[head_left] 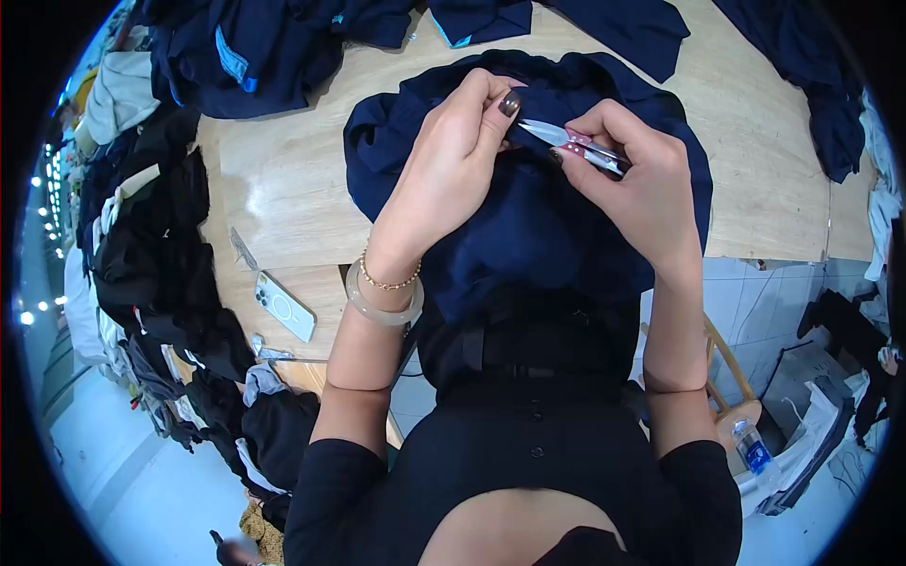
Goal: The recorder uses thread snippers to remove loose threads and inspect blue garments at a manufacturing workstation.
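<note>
A dark navy garment (528,222) lies bunched on the wooden table and hangs over its near edge toward my lap. My left hand (462,132) pinches a fold of it between thumb and fingers. In my right hand (634,165) is a pair of thread snips (571,141) with silver blades and reddish sides. Their tips point left and touch or nearly touch the cloth beside my left thumb. Whether a thread lies between the blades is too small to tell.
More navy garments (255,57) lie along the table's far side, some with light blue patches. A phone (285,306) rests at the table's near left. Dark clothes (151,255) are heaped to the left. At lower right stand a wooden chair (727,377) and a water bottle (753,447).
</note>
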### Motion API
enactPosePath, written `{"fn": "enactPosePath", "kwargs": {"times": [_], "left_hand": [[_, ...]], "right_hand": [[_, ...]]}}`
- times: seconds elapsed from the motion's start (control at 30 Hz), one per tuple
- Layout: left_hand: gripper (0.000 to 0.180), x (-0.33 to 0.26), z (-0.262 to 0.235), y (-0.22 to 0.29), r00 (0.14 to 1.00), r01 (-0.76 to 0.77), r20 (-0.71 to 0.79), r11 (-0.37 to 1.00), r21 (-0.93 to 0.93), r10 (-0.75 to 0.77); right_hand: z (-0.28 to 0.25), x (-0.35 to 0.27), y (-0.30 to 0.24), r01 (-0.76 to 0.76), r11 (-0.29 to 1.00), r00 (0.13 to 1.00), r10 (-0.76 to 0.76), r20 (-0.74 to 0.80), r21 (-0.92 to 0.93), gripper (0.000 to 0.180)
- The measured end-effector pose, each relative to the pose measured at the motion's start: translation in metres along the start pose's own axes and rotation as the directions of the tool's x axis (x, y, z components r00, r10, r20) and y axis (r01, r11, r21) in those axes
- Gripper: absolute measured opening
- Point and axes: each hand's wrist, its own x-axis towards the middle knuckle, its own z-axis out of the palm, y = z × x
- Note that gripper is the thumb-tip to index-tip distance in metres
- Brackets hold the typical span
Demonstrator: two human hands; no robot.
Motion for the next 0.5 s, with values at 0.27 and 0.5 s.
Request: {"fn": "enactPosePath", "kwargs": {"times": [0.27, 0.5], "left_hand": [[0.027, 0.001, -0.002, 0.0, 0.997, 0.07, 0.043, 0.983, -0.173, -0.063], [0.028, 0.001, -0.001, 0.0, 0.998, 0.06, 0.032, 0.986, -0.153, -0.056]], "right_hand": [[0.0, -0.001, 0.003, -0.043, 0.999, 0.999, 0.044, -0.016, 0.031, 0.014], [0.008, 0.001, 0.005, -0.003, 0.998, 0.999, 0.006, -0.049, 0.065, 0.015]]}}
